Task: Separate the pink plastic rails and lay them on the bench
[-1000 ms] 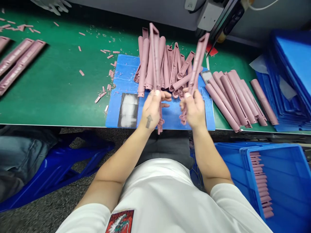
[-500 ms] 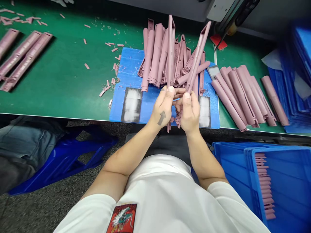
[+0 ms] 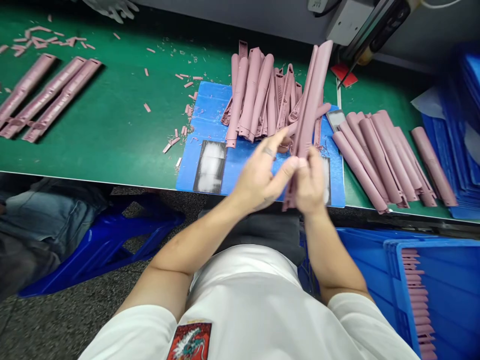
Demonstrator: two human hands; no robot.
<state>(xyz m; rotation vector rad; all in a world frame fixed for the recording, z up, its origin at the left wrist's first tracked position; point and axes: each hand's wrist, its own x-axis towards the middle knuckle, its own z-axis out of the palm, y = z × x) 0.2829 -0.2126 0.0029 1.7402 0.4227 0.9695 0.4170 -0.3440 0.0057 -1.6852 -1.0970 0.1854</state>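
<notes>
Precariously, the right hand point(image 3: 311, 182) pinches a pink plastic moulding point(image 3: 311, 105), the left hand point(image 3: 258, 175) spread beside it; a slack pinch could drop it.

Dusty-pink moulded plastic bars point(image 3: 250, 90) lie heaped on the bright blue mat point(image 3: 206, 117), which sits on a green bench top point(image 3: 112, 145), above a blue crate point(image 3: 442, 290).

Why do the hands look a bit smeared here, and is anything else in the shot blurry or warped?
In the head view, the left hand and right hand show slight motion blur, the stacked blue trays at the right edge look soft, and the green bench edge slants across the frame.
</notes>
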